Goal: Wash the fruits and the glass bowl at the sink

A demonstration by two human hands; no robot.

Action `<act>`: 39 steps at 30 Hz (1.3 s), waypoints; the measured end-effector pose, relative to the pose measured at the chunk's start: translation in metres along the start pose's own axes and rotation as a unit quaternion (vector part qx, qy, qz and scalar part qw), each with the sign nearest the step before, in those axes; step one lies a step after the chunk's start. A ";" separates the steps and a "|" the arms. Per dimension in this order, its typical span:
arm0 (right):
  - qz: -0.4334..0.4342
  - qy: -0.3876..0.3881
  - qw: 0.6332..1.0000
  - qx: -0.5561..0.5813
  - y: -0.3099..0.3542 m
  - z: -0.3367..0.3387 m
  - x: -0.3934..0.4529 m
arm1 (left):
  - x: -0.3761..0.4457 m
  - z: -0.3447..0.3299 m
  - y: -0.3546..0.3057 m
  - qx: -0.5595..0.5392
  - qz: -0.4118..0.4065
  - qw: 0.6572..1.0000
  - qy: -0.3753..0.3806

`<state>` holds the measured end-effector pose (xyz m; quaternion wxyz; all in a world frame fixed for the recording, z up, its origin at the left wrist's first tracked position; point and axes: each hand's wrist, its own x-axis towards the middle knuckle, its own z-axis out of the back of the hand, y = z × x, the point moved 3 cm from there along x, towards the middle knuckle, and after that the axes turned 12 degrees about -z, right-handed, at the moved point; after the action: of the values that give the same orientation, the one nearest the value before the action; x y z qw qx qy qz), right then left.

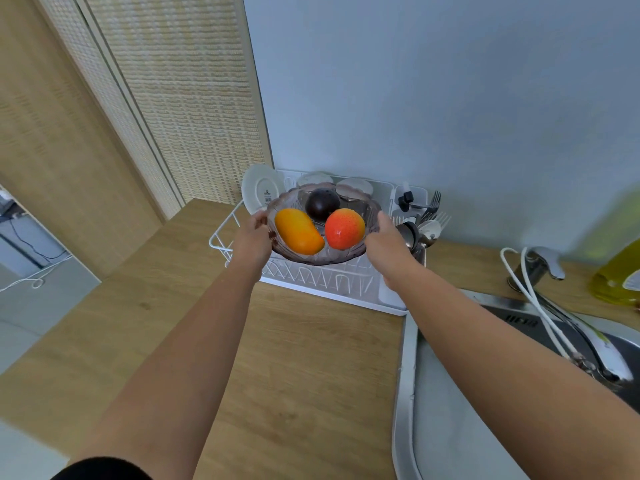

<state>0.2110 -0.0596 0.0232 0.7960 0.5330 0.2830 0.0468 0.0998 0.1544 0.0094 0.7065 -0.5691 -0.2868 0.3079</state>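
Both hands grip the glass bowl (349, 252) between them, left hand (254, 237) and right hand (388, 240) on opposite rims. Bowl holds three fruits (299, 232), above the dish rack (311, 278).

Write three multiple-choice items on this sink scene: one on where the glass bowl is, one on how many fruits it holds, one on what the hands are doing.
1. Where is the glass bowl?
A. In the sink
B. Over the white dish rack
C. On the floor

2. How many fruits lie in it?
A. Three
B. One
C. Five

3. What are the hands doing?
A. Both hang idle
B. Only one touches the bowl
C. Each grips one side of the bowl

Answers:
1 B: the rack's wires show beneath and behind the bowl.
2 A: an orange mango, a red-orange fruit and a dark round fruit.
3 C: the left hand holds the left rim, the right hand the right rim.
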 end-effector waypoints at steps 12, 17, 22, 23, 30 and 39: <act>0.010 -0.034 0.999 -0.026 0.001 0.007 0.004 | -0.011 -0.001 0.005 -0.033 -0.021 0.999 0.011; 0.002 -0.017 1.000 -0.020 0.004 0.010 0.006 | -0.008 -0.001 0.002 -0.036 0.007 0.999 0.001; -0.005 -0.011 1.000 -0.006 0.005 0.016 -0.001 | -0.005 0.005 0.000 0.021 -0.016 0.998 -0.053; -0.002 -0.007 1.000 -0.004 0.006 0.016 -0.003 | -0.006 0.006 0.001 0.042 -0.037 0.997 -0.060; 0.009 0.012 1.000 0.004 0.001 0.022 -0.012 | -0.017 0.002 0.013 0.003 -0.065 0.996 -0.054; 0.023 0.001 1.000 0.014 0.005 0.023 -0.013 | -0.017 -0.001 0.015 -0.104 -0.008 0.993 -0.059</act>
<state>0.2133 -0.0812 0.0394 0.7869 0.5506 0.2715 0.0617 0.0884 0.1434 -0.0065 0.6276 -0.6181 -0.3634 0.3033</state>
